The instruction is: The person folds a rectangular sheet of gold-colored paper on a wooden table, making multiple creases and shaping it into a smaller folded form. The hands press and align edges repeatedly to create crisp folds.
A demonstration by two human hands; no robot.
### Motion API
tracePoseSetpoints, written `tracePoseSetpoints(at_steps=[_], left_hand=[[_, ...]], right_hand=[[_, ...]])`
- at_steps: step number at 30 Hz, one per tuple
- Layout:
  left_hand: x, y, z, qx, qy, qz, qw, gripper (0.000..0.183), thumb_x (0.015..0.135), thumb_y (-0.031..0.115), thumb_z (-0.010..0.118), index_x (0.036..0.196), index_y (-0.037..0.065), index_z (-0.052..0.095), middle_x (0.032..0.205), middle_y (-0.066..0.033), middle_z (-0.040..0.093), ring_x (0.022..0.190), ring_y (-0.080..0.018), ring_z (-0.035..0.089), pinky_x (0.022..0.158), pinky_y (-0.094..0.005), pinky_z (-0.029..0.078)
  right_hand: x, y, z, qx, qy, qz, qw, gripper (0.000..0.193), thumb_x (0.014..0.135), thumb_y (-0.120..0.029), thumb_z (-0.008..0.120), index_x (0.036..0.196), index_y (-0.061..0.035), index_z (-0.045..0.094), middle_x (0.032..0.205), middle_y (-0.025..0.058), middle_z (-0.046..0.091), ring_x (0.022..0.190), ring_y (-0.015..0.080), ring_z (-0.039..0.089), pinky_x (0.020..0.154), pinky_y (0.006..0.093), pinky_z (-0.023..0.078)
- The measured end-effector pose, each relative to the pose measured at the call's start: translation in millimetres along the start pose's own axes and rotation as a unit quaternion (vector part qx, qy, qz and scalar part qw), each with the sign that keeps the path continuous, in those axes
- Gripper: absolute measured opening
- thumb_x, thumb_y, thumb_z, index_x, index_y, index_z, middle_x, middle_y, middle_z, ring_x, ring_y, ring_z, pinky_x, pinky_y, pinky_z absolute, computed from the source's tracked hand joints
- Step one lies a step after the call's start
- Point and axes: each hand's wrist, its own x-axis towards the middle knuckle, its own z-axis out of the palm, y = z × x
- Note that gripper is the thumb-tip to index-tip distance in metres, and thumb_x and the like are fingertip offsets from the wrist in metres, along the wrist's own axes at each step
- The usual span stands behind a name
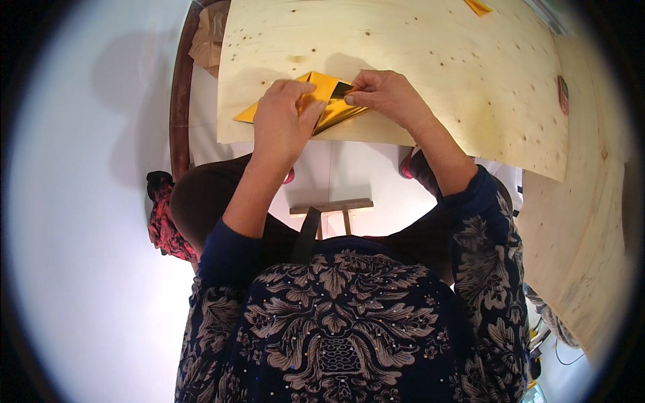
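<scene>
A sheet of shiny gold paper, folded into a pointed shape, lies at the near edge of the pale wooden board. One gold point sticks out to the left, past my wrist. My left hand is closed on the paper's left part, its thumb and fingers pressing the surface. At the paper's right end, my right hand pinches a flap between thumb and fingers. A dark reflective patch shows on the foil between the two hands.
Another gold piece lies at the board's far edge. A small dark reddish object sits near its right edge. Brown paper is at the far left, beside a dark wooden frame. A second wooden board adjoins on the right.
</scene>
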Motion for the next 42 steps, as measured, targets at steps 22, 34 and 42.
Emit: tracePoseSetpoints(at_steps=[22, 34, 42], left_hand=[[37.6, 9.7, 14.6, -0.125, -0.104, -0.169, 0.972, 0.017, 0.089, 0.015, 0.064, 0.088, -0.002, 0.063, 0.069, -0.0076, 0.061, 0.063, -0.0123, 0.054, 0.061, -0.0272, 0.045], [34.2, 9.7, 4.8, -0.257, -0.163, -0.195, 0.933, 0.005, 0.088, 0.001, 0.068, 0.091, 0.002, 0.066, 0.094, -0.0031, 0.063, 0.083, -0.0085, 0.056, 0.072, -0.0223, 0.045], [33.7, 6.3, 4.0, -0.236, -0.173, -0.130, 0.947, 0.008, 0.083, 0.000, 0.072, 0.088, 0.003, 0.068, 0.100, -0.0044, 0.066, 0.095, -0.0145, 0.058, 0.084, -0.0275, 0.047]], right_hand=[[-59.4, 46.9, -36.8, 0.019, 0.221, -0.141, 0.965, 0.029, 0.082, 0.001, 0.070, 0.110, -0.0094, 0.070, 0.096, 0.0087, 0.063, 0.085, 0.0222, 0.064, 0.075, 0.0303, 0.053], [-54.5, 31.0, -37.2, -0.027, 0.116, -0.095, 0.988, 0.033, 0.077, 0.000, 0.075, 0.107, -0.0121, 0.071, 0.086, 0.0042, 0.057, 0.079, 0.0178, 0.059, 0.069, 0.0299, 0.048], [-47.2, 23.5, -34.7, -0.137, 0.105, -0.150, 0.973, 0.021, 0.073, -0.013, 0.079, 0.092, -0.0119, 0.070, 0.082, 0.0008, 0.058, 0.076, 0.0190, 0.058, 0.068, 0.0339, 0.042]])
